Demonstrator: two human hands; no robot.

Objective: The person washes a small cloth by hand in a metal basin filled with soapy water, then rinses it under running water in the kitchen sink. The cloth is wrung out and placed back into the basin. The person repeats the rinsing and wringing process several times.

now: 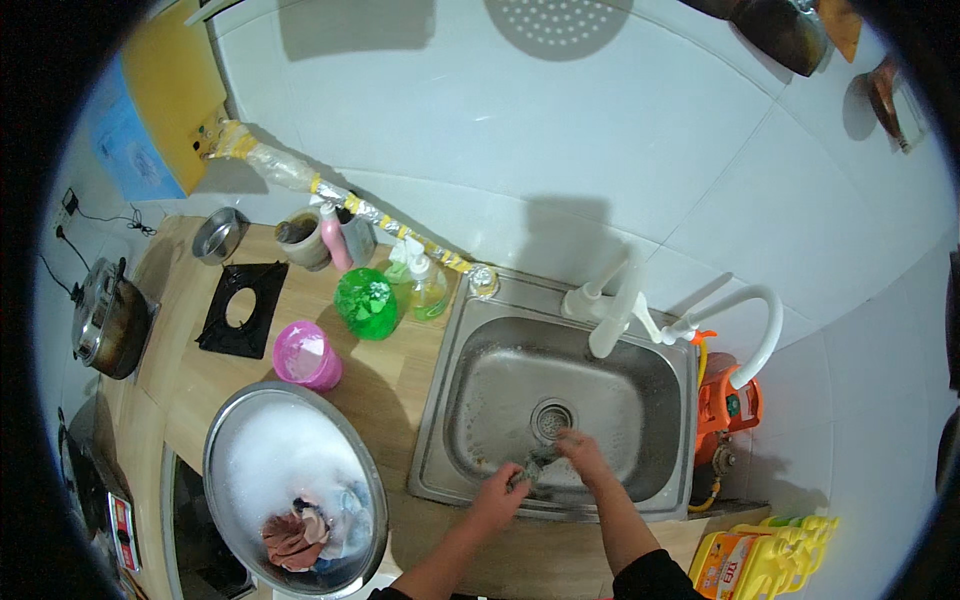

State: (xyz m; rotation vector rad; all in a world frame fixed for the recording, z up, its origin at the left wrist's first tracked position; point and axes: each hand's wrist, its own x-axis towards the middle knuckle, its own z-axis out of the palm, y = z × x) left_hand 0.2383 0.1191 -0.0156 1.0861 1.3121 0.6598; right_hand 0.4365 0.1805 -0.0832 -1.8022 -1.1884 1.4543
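Both of my hands are over the front part of the stainless steel sink (517, 375). My left hand (504, 489) is closed on one end of a small dark, greyish-green wet item (534, 463), perhaps a cloth or scrubber. My right hand (581, 452) is at its other end, close to the drain strainer (553, 421); blur hides how its fingers meet it. On the counter to the left, a large metal basin (214, 480) holds white suds, a reddish-brown cloth (289, 541) and a light blue cloth (352, 517).
A white faucet (615, 319) and a curved white spout (776, 315) rise behind the sink. A pink cup (306, 356), a green container (366, 304) and a pump bottle (429, 289) stand left of it. Yellow jugs (757, 559) stand at the lower right.
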